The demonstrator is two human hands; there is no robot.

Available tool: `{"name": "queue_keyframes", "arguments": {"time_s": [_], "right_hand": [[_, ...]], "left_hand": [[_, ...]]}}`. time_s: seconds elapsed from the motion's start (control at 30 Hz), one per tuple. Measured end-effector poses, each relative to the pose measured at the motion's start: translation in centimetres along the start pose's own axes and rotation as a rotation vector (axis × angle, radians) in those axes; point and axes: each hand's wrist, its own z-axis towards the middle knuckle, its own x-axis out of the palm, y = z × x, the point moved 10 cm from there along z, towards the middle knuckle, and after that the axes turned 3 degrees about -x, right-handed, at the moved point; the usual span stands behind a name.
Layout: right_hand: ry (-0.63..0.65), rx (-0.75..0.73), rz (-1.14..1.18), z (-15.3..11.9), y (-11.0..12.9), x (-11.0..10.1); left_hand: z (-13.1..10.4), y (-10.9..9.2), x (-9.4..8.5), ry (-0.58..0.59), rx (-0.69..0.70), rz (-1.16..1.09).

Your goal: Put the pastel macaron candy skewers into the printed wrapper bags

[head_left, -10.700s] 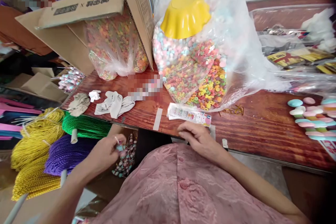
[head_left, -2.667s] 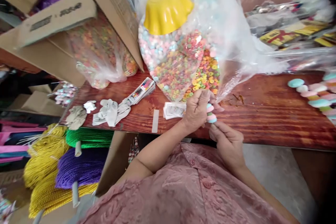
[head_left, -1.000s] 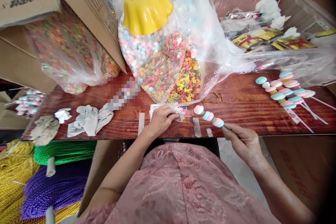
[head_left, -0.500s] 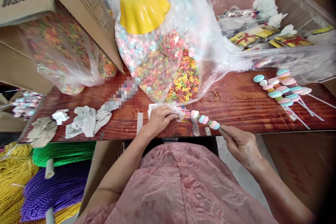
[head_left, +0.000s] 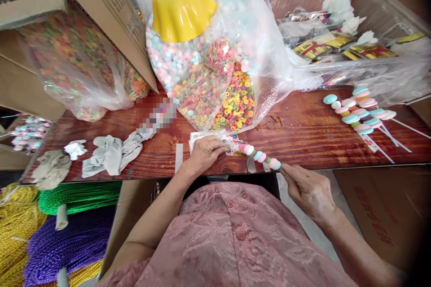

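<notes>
My right hand (head_left: 306,188) is closed on the near end of a candy skewer (head_left: 261,157), threaded with pink, blue and white marshmallow-like pieces and green rings. The skewer lies at a slant, its far end at a printed plastic bag (head_left: 232,142). How far that end sits inside the bag I cannot tell. Fingers of my left hand (head_left: 207,151) pinch the bag's left part, over a stack of white printed pieces partly hidden by the hand. Beyond the hands, a large clear bag (head_left: 269,94) holds pastel marshmallows (head_left: 164,60) and colourful ring candies (head_left: 235,103).
A yellow bowl (head_left: 183,6) rests upside down on the big bag. Several finished skewers (head_left: 365,112) lie at the right, before a clear plastic bin (head_left: 336,65). Left are a cardboard box (head_left: 111,13), grey gloves (head_left: 109,154) and a crumpled tissue (head_left: 75,149).
The skewer has tilted slightly, its near end lower and a little left with my right hand. My left hand keeps its pinch on the printed bag.
</notes>
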Motion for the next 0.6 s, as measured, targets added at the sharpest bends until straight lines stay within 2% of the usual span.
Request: {"name": "queue_keyframes", "arguments": {"time_s": [0.13,0.23,0.47,0.6], "right_hand": [[0.079,0.043,0.065,0.1,-0.4,0.8],[0.105,0.023,0.069,1.0,-0.2,0.5],[0.089,-0.256,-0.300,4.4,0.7,-2.3],[0.066,-0.351,-0.353,5.1,1.4,-2.6]], "left_hand": [[-0.4,-0.3,0.2,-0.024,0.051,0.077],[-0.6,-0.6,0.4,-0.036,0.092,0.128],[-0.8,-1.5,0.8,0.008,0.184,0.220],[-0.9,-2.0,0.6,0.003,0.208,0.224]]}}
